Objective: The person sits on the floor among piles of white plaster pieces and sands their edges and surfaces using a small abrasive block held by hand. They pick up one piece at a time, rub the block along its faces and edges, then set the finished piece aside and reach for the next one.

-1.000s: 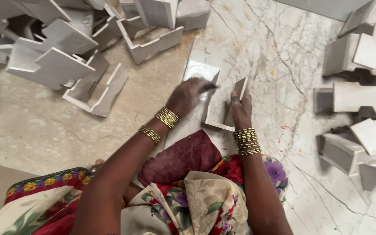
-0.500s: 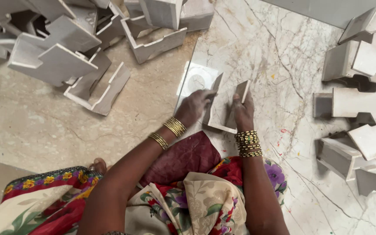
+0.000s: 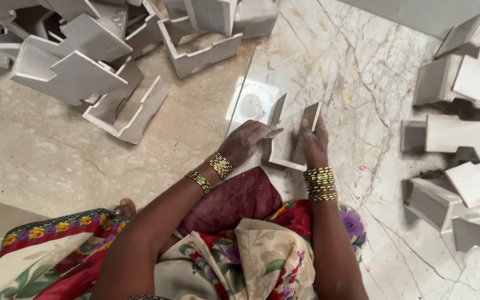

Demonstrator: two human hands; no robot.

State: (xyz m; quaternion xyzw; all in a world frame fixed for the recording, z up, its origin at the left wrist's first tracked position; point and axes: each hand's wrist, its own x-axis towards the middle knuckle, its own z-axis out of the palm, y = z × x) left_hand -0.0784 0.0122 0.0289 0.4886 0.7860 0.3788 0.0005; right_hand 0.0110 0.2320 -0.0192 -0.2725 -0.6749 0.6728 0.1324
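Marble flooring [image 3: 362, 72], pale and veined, spreads under everything in the head view, with a heap of grey cardboard trays [image 3: 84, 72] crowding the upper left and another stack of folded trays [image 3: 462, 133] along the right edge — neither blocks the hands. Between them, just ahead of a maroon cushion [image 3: 234, 200], sits the half-folded tray [image 3: 284, 158], its two side flaps raised and its long axis running away from the person. The left hand [image 3: 245, 141] pinches the near left flap; the right hand [image 3: 315, 141] grasps the right flap.
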